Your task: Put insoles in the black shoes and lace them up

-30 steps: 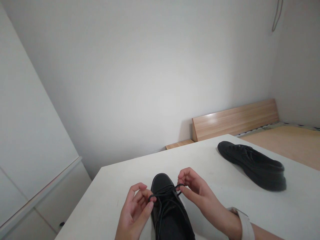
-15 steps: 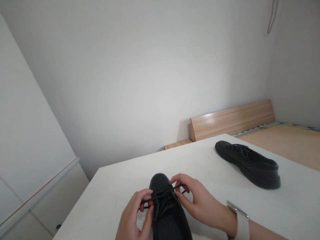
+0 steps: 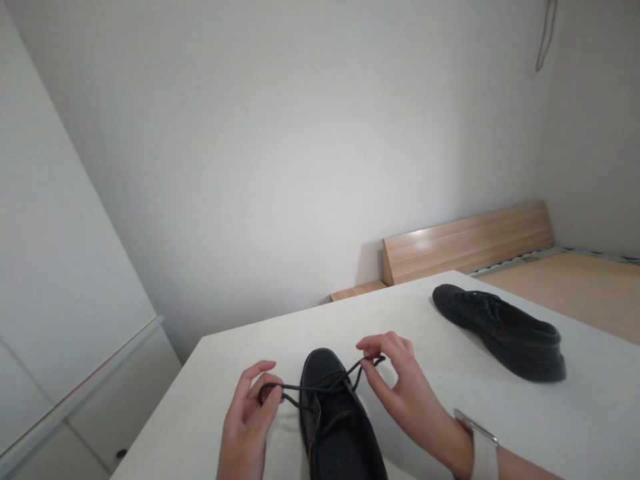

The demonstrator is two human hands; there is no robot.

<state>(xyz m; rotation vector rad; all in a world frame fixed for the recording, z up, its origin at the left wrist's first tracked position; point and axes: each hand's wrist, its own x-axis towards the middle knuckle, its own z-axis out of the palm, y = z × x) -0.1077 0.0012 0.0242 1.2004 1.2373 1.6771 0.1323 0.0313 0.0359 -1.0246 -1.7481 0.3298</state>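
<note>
A black lace-up shoe [image 3: 337,427] stands on the white table [image 3: 440,347] right in front of me, toe pointing away. My left hand [image 3: 247,423] pinches a loop of its black lace [image 3: 320,385] out to the left of the shoe. My right hand [image 3: 400,390] pinches the other lace loop just right of the toe. Both loops are stretched outward across the shoe's upper. A watch with a pale strap [image 3: 480,440] is on my right wrist.
A second black shoe [image 3: 503,330] lies on the table at the right, toe to the left. Beyond the table stand a wooden bed frame [image 3: 470,240] and a white wall. A white cabinet [image 3: 60,320] rises at the left.
Both hands have moved apart, left hand leftward and right hand rightward, drawing the lace loops out from the shoe's middle.
</note>
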